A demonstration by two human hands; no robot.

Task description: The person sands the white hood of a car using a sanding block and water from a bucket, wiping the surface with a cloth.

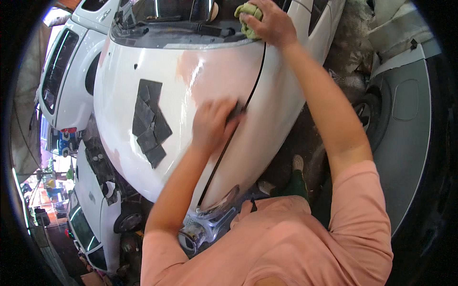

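Observation:
My left hand grips a small dark pad against the hood's seam, where the white paint has pinkish patches; it is a little blurred. My right hand is closed on a crumpled pale green cloth by the windshield's lower corner. Several dark grey sheets, overlapping like sandpaper, lie on the white car hood, left of my left hand.
White cars stand at the left, one lower down with an open engine bay. A grey car body with a wheel is close on the right. A metal object lies below the hood's front. My feet are on the dark floor.

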